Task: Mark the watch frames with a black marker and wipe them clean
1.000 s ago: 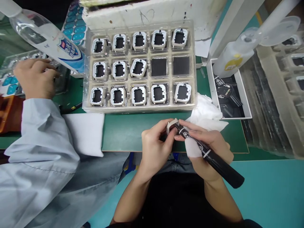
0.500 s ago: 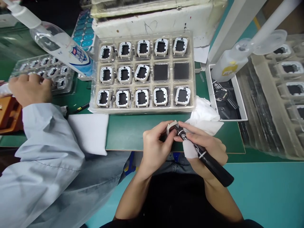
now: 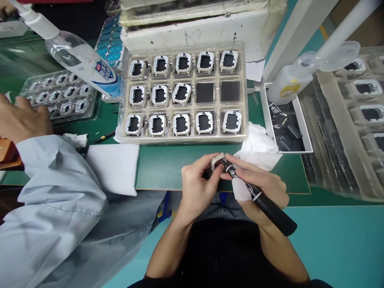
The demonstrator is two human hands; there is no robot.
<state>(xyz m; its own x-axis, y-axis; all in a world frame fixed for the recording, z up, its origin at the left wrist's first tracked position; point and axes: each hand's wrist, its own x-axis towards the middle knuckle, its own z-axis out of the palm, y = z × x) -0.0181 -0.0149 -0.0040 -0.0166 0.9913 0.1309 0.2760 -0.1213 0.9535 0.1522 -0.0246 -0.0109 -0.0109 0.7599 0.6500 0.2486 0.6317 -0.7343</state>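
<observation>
Between the thumb and fingers of my left hand is a small pale watch case, tilted on its edge. My right hand grips a black marker pen whose tip end meets the watch case; the exact contact is hidden by my fingers. A white cover wraps the right thumb. Just beyond my hands lies a clear plastic tray with rows of similar white watch cases. Two of its compartments, in the middle row at right, show only dark bottoms.
At left, a co-worker's hand is near another tray. A spray bottle leans over the bench. Crumpled white tissue, a white box of dark parts, a pump bottle and stacked trays stand at right.
The co-worker's hand has moved left, away from the smaller tray. My hands keep nearly the same pose on the watch case and marker; the view has shifted slightly.
</observation>
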